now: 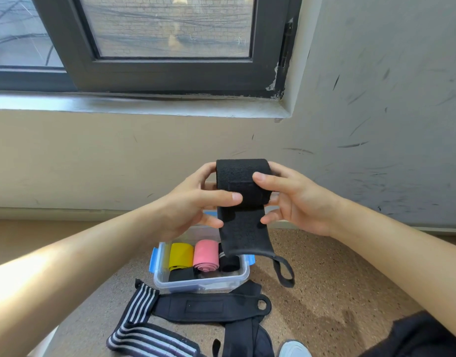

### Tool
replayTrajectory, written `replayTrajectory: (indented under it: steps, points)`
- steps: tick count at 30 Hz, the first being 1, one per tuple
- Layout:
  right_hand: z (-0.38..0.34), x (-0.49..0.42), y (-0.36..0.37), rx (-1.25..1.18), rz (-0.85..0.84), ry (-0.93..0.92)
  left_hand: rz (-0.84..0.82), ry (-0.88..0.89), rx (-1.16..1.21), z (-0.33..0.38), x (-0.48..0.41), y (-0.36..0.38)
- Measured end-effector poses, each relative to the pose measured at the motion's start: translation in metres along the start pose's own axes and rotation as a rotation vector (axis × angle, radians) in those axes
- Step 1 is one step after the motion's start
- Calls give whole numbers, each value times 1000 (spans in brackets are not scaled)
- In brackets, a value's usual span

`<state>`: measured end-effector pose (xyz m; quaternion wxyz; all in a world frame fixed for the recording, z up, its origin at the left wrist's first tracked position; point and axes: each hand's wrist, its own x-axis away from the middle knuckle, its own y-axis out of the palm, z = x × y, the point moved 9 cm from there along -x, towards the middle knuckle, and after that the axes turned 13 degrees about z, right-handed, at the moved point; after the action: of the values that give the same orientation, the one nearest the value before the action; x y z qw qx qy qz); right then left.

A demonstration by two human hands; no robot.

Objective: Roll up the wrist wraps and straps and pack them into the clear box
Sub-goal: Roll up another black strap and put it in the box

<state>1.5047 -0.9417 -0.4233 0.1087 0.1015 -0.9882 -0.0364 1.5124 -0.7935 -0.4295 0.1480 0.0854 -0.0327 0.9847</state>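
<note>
Left hand [196,202], right hand [294,199] both grip black wrap [241,181], part-rolled. Keep tension even, edges aligned; roll tail to loop [283,270], then into box [201,282].

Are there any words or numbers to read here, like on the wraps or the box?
None: no word, number or logo can be read anywhere.
The black wrap being rolled is plain.
The box shows no label.
The patch on the flat wrap looks blank.

hands [193,202] [299,199] 2 | held wrap [241,181] 1 | clear box [201,283] 1 | coloured rolls [182,253] [205,255] 2
</note>
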Motion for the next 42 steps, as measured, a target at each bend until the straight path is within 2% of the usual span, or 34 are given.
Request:
replayTrajectory:
  steps: [6, 12, 18, 25, 28, 32, 36, 39, 42]
  points:
    - [-4, -2, -7, 83, 75, -138, -37, -154, -35, -17, 1, 2]
    - [-3, -6, -5, 351, 87, -331, 38, -79, -14, -13, -3, -5]
    - [16, -3, 4, 242, -130, 0, 28, 51, -53, -12, 2, -9]
    - [41, -20, 10, 160, -216, 112, 11, 211, -188, -23, 3, -16]
    - [60, -39, 13, 180, -234, 171, 52, 185, -228, -42, -6, -29]
    - [85, -73, 21, 344, -247, 245, 43, 167, -305, -76, -24, -40]
    - [116, -117, 25, 468, -207, 222, 105, 191, -404, -115, -50, -57]
    - [155, -141, 23, 525, -198, 235, 169, 153, -513, -163, -61, -73]
    - [207, -157, 19, 590, -259, 292, 198, 61, -575, -226, -58, -86]
